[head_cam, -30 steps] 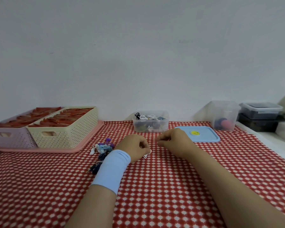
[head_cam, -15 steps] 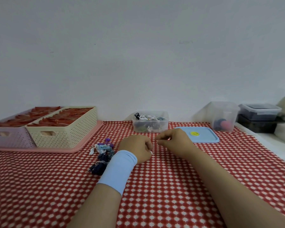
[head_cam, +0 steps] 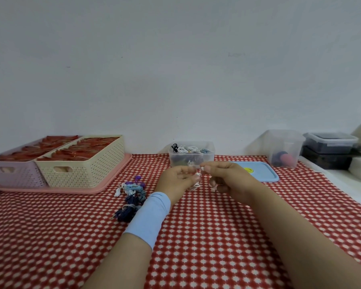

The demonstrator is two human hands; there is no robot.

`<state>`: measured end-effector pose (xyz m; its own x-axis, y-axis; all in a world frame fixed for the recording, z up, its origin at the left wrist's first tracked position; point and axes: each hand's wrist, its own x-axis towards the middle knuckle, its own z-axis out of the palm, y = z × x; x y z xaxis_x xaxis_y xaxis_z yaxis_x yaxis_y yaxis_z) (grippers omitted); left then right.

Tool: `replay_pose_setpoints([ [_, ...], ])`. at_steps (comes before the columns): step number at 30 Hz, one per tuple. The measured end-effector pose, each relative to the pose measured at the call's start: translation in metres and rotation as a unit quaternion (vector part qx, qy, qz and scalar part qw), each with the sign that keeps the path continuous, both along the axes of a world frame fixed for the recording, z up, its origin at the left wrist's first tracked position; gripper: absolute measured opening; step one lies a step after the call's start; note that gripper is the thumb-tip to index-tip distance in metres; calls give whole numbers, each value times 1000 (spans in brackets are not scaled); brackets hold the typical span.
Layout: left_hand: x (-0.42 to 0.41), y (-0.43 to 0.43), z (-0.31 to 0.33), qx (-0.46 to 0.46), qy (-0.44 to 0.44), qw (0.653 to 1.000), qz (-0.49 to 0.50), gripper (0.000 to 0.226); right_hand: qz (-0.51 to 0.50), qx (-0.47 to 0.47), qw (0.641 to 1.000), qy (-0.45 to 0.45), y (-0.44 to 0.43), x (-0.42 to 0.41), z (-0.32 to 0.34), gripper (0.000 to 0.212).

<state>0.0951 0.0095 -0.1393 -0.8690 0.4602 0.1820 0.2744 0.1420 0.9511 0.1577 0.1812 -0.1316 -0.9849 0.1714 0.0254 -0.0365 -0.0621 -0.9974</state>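
- Red checked cloth [head_cam: 196, 236] below; left hand [head_cam: 175, 182] grips the coiled white earphone cable [head_cam: 197, 184]
- right hand [head_cam: 227, 180] pinches its end: pull it taut, wrap evenly

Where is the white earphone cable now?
Head view, centre: left hand and right hand pinch the white earphone cable above the red cloth, before the clear box.

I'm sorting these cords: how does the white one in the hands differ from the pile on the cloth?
The white cord is pinched between the left hand and right hand; the pile lies loose on the cloth. The white cord is one piece; the pile holds several bundles. The white cord is plain white; the pile is mostly navy, pale blue and purple. Both look like earphone cords.
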Motion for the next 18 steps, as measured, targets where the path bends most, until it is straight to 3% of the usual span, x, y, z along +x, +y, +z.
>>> replay_pose_setpoints([
  [18,-4,2,-5,14,-16,1000,-10,16,41,-15,999,-32,6,-3,-3,24],
])
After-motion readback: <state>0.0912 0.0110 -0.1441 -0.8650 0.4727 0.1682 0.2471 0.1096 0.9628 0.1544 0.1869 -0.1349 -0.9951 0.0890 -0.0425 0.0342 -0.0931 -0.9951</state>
